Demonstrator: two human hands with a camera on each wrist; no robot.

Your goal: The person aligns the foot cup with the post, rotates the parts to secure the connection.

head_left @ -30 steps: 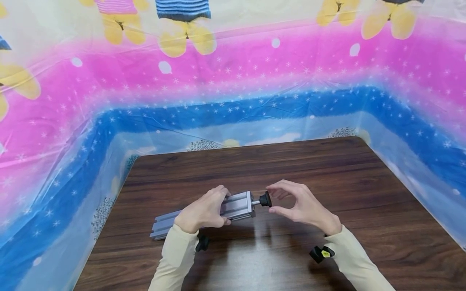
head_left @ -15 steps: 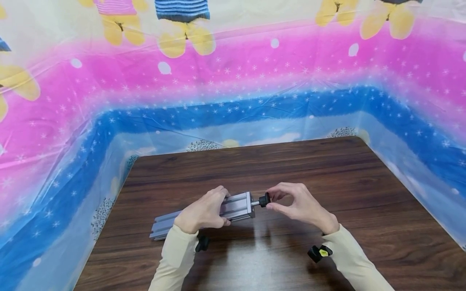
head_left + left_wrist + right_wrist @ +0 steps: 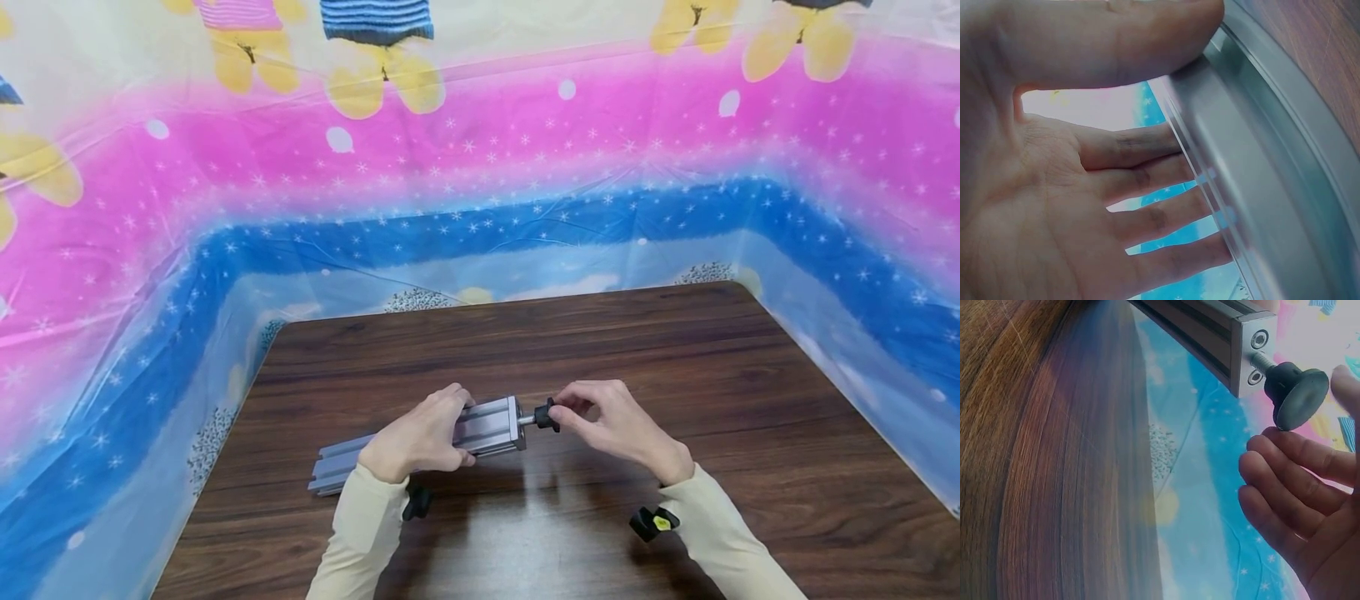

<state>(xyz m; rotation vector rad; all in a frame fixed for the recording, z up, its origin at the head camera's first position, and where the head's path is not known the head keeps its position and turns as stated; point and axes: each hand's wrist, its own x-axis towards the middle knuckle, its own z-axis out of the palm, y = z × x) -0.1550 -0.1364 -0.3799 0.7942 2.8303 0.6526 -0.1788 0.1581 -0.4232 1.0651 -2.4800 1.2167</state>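
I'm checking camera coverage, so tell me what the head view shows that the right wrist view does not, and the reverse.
Only the head view shows the left hand gripping the aluminium bar, the bar's full length, the whole wooden table and the colourful plastic sheet around it.

Only the right wrist view shows the bar's end plate face-on with its two holes, the threaded stud and the knob's flat round face.

Both show the right hand, its fingertips at the black knob, the bar and the table.
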